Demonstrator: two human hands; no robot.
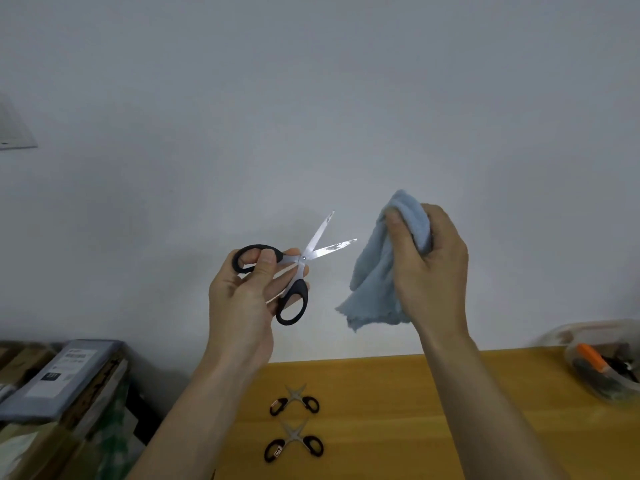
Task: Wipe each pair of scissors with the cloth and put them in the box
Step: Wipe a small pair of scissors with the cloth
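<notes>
The left hand grips a pair of black-handled scissors by the handles, thumb over the upper loop and fingers behind the lower one, so both blades are left bare. The blades stand apart in a narrow V, pointing up and away from the hand toward the right; held spread like this, each inner face is open to the cloth. Smudges show on the steel, so the wiping looks unfinished.

Just off the blade tips, not touching them, the right hand clutches a bunched light blue cloth, thumb pressed into the wad at the top while the loose end hangs below the palm. Bunching gives a padded pinch to run along an edge safely.

Below both hands, on the yellow table, two more scissors lie open and wait their turn. Down and right of the right hand sits a clear box near the table's far corner, already holding tools; the wiped pair probably goes there.
</notes>
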